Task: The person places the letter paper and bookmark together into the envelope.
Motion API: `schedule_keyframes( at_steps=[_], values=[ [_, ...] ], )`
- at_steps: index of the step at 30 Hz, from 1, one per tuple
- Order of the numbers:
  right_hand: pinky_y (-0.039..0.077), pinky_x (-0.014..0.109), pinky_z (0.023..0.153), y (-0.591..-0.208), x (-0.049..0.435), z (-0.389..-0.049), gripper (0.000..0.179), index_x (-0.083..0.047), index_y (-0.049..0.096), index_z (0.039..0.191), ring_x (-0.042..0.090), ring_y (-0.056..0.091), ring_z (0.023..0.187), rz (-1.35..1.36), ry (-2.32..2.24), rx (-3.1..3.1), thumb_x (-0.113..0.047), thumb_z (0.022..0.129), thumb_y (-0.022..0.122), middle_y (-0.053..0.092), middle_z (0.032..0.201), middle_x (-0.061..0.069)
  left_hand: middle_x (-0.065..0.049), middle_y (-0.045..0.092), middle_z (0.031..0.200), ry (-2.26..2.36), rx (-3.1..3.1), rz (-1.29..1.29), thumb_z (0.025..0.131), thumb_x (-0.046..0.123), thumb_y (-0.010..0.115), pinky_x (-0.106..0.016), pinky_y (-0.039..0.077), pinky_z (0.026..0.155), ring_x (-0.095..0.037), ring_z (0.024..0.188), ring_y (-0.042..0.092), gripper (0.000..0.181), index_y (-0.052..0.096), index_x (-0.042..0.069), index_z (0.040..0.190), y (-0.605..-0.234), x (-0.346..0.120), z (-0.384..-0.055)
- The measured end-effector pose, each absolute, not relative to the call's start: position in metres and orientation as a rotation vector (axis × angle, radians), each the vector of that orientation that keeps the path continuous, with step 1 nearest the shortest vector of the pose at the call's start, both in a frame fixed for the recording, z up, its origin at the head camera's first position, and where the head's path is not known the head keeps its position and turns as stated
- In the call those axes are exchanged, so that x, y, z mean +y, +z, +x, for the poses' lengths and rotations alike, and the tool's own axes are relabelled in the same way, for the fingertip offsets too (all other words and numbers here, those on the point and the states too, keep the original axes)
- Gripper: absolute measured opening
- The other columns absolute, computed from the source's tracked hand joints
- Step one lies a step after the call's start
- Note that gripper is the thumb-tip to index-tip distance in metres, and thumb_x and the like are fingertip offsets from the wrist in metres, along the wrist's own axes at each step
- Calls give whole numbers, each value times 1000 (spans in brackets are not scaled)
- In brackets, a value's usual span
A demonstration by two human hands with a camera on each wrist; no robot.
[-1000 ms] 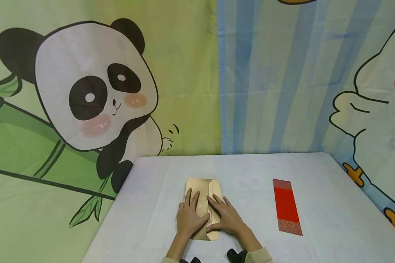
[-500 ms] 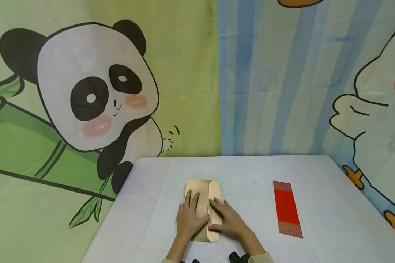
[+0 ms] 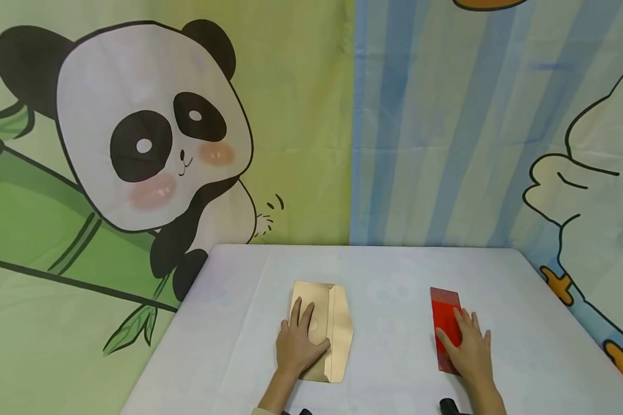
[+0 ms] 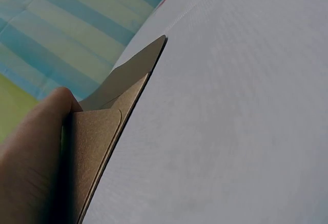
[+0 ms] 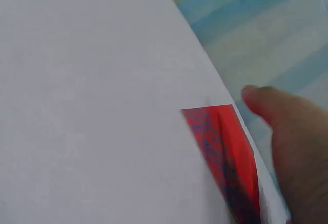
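Observation:
A gold paper envelope (image 3: 340, 334) lies on the white table with its flap opened out to the right. My left hand (image 3: 297, 346) rests on its left part, fingers spread and thumb toward the flap. In the left wrist view, the thumb (image 4: 38, 147) is at the envelope's edge (image 4: 97, 142). To the right, my right hand (image 3: 469, 351) reaches over a red paper strip (image 3: 443, 308) with patterned ends, thumb at its left side and fingers extended. In the right wrist view the thumb (image 5: 294, 142) stands apart from the strip (image 5: 238, 139); the other fingers are hidden there.
White tabletop (image 3: 384, 300) lies between the envelope and the strip. Behind the table hang printed cloths, one with a panda (image 3: 150, 132), another with blue stripes (image 3: 420, 127). Dark devices (image 3: 449, 406) sit at the wrists.
My right hand has left the envelope's flap and moved right to the red strip. The flap now shows in full. My left hand remains on the envelope.

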State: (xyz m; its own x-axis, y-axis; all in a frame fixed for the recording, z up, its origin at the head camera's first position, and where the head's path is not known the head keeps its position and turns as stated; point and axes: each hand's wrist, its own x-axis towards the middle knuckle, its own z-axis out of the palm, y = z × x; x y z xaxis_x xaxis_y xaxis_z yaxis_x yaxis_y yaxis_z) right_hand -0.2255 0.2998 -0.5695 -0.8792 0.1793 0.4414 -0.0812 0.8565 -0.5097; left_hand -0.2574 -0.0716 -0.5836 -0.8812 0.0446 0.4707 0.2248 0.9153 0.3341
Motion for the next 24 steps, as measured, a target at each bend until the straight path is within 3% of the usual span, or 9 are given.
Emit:
schedule_keyframes(
  at_steps=[4, 8, 17, 24],
  values=[
    [-4, 72, 93, -574, 312, -219, 88, 7, 27, 140, 55, 11, 127, -259, 680, -2737, -49, 81, 59, 24, 135, 42, -3, 27, 149, -524, -2606, -198, 59, 55, 64, -24, 30, 50, -19, 70, 39, 86, 44, 27, 138, -583, -71, -258],
    [-1, 71, 94, -576, 312, -219, 79, 8, 39, 133, 54, 20, 125, -232, 646, -2753, -48, 82, 59, 29, 132, 42, -3, 26, 149, -520, -2614, -189, 59, 55, 64, -24, 29, 50, -19, 69, 38, 87, 44, 26, 139, -584, -71, -257],
    [-1, 65, 100, -577, 313, -216, 62, 4, 48, 128, 49, 28, 124, -135, 723, -2689, -35, 84, 64, 34, 133, 37, -4, 26, 149, -520, -2624, -186, 60, 55, 65, -25, 29, 49, -19, 68, 38, 87, 44, 27, 139, -583, -70, -257],
    [12, 62, 101, -575, 312, -220, 59, 3, 50, 127, 53, 35, 118, -84, 894, -2582, -16, 76, 73, 32, 137, 34, -3, 25, 150, -522, -2636, -184, 60, 56, 65, -24, 28, 50, -19, 68, 38, 87, 43, 27, 139, -583, -70, -257]
  ],
)
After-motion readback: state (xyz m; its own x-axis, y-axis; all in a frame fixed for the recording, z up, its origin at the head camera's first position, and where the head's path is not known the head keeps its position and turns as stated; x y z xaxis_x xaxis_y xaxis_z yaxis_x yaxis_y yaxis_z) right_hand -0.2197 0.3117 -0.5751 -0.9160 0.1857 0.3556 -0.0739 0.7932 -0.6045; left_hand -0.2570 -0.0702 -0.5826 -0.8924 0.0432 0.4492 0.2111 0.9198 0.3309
